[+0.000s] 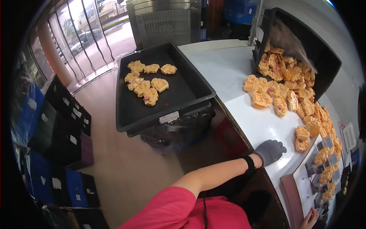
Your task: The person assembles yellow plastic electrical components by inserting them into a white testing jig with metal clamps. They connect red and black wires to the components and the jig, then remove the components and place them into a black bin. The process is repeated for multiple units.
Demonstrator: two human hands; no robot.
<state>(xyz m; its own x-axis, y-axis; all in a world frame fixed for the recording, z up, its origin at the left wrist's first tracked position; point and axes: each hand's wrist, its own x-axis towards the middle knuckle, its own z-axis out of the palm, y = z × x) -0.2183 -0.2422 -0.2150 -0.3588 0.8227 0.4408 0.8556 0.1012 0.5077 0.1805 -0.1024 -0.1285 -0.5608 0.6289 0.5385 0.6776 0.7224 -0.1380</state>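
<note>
Right of centre in the frame, the person's grey-gloved left hand (270, 152) lies over the white table (244, 118), fingers curled; I can't tell if anything is in it. Just beyond it are two yellow-orange pieces (302, 134). The right hand (310, 219), bare, shows at the lower right edge, its grip unclear to me. More pieces spill from a tipped black bin (324, 65), upper right; others lie in a black tray (183, 82), upper left of centre.
</note>
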